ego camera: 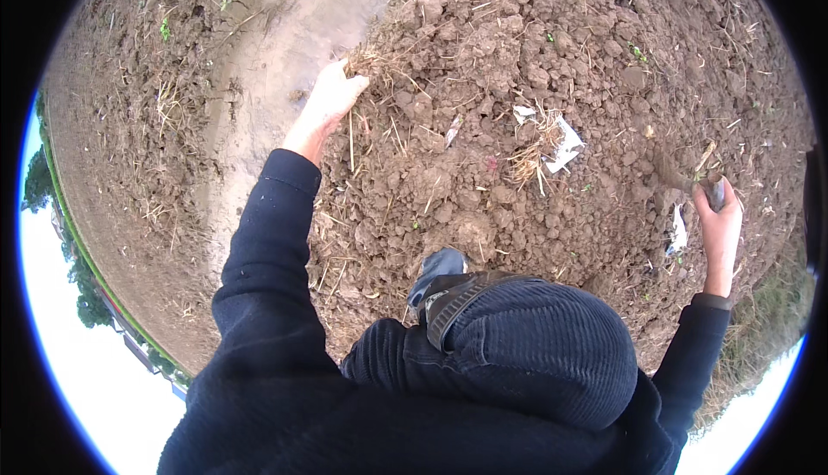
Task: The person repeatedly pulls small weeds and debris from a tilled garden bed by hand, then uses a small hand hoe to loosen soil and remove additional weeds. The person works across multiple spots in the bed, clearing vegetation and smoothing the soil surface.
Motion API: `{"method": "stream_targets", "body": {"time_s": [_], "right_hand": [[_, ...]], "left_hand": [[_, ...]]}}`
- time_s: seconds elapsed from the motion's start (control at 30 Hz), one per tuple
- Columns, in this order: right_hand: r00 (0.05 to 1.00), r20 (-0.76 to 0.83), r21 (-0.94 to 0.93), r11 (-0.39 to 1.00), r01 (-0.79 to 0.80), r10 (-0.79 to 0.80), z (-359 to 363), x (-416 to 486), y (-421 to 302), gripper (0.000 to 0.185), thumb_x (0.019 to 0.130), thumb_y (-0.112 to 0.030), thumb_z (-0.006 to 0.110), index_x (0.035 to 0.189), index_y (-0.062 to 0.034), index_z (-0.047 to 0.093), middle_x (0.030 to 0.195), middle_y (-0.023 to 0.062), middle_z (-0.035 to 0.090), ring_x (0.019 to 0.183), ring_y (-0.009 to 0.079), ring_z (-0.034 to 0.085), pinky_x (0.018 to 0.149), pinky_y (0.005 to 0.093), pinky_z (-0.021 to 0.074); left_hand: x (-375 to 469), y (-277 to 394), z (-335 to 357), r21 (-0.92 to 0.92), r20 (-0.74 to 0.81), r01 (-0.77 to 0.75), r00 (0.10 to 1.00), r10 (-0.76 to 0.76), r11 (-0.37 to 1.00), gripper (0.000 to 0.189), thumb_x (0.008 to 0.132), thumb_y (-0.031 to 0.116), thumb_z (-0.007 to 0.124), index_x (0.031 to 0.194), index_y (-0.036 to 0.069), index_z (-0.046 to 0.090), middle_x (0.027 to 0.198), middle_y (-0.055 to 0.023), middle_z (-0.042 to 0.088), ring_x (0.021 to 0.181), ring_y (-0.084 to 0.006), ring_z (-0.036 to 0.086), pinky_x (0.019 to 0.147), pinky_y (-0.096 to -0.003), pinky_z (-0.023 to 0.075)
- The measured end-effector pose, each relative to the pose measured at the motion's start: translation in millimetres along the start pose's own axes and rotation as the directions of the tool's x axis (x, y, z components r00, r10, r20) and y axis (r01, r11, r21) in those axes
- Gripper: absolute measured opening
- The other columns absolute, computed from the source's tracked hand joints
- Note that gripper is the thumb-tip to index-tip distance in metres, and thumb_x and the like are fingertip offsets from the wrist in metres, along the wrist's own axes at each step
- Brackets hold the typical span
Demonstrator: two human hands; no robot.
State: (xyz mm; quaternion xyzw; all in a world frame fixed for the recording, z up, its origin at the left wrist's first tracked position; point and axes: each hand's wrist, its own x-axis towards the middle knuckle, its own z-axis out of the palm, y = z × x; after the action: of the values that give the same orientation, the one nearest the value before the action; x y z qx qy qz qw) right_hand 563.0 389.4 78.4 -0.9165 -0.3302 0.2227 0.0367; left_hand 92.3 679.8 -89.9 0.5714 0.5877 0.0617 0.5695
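My left hand [331, 96] reaches forward with its fingers closed on a tuft of dry straw [378, 61], at the border of a smooth wet strip of mud [284, 54]. Off to the right, my right hand [719, 226] grips the handle of a hand tool [715, 191]. The tool's head is blurred against the soil, so its exact kind is unclear. Just left of that hand lies a torn white scrap [677, 232]. Between the hands, on cloddy brown soil [446, 184], a clump of straw [530, 158] rests against a white torn piece [566, 145].
My bent knee in dark corduroy [550, 339] and a grey boot [440, 268] are close below. Small green sprouts [165, 28] and loose stalks dot the field. Dry grass [763, 320] borders it at lower right; trees [40, 180] stand along the far left edge.
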Motion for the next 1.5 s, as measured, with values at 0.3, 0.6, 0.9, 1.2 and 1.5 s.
{"method": "stream_targets", "body": {"time_s": [0.3,0.6,0.9,1.2,1.5], "right_hand": [[1.0,0.0,0.003,1.0,-0.003,0.003,0.6,-1.7,4.2,0.051,0.078,-0.024,0.07,0.117,0.0046,0.055,0.098,0.0156,0.067,0.087,0.0195,0.064,0.08,0.0306,0.049],[0.99,-0.107,-0.002,0.996,0.093,-0.093,-2.9,-9.3,-3.6,0.039,0.075,-0.027,0.07,0.104,-0.0028,0.062,0.087,0.0145,0.067,0.079,0.0266,0.066,0.071,0.0341,0.0503],[0.989,-0.102,-0.045,0.994,0.099,-0.103,0.5,-25.7,4.3,0.034,0.076,-0.033,0.067,0.101,-0.0107,0.061,0.084,0.0133,0.067,0.08,0.0315,0.065,0.07,0.0386,0.0516],[0.97,-0.19,-0.03,0.988,0.149,-0.152,12.8,-41.9,14.6,0.027,0.075,-0.031,0.069,0.092,-0.0132,0.058,0.072,0.0103,0.065,0.071,0.0289,0.064,0.063,0.0387,0.0505],[0.944,-0.276,-0.024,0.984,0.179,-0.178,18.9,-50.5,20.7,0.027,0.074,-0.03,0.07,0.092,-0.0136,0.058,0.071,0.0088,0.065,0.068,0.0263,0.064,0.061,0.0356,0.0499]], "left_hand": [[-21.3,6.4,23.6,-0.585,-0.109,-0.071,0.994,0.008,0.808,0.03,0.084,0.006,0.055,0.114,0.004,0.055,0.104,-0.0037,0.061,0.088,-0.0138,0.06,0.078,-0.0311,0.0511],[-67.8,70.5,47.4,-0.76,0.165,0.071,0.983,0.086,0.646,0.043,0.076,-0.005,0.054,0.118,0.002,0.05,0.102,-0.0063,0.062,0.087,-0.0176,0.063,0.072,-0.0344,0.0555],[-41.2,108.7,77.1,-0.379,0.159,-0.159,0.959,0.234,0.912,0.052,0.074,-0.008,0.051,0.125,0.0,0.044,0.1,-0.0088,0.062,0.079,-0.0159,0.062,0.06,-0.0291,0.0561],[16.4,246.5,230.3,0.657,0.463,-0.659,0.736,0.494,0.366,0.034,0.078,0.022,0.059,0.109,0.007,0.057,0.095,-0.0174,0.065,0.091,-0.0331,0.062,0.08,-0.0404,0.0485],[49.4,237.1,308.8,0.702,0.48,-0.71,0.528,0.701,0.054,0.024,0.072,0.02,0.066,0.087,0.004,0.056,0.08,-0.0133,0.065,0.079,-0.0307,0.064,0.068,-0.0389,0.0517]]}}
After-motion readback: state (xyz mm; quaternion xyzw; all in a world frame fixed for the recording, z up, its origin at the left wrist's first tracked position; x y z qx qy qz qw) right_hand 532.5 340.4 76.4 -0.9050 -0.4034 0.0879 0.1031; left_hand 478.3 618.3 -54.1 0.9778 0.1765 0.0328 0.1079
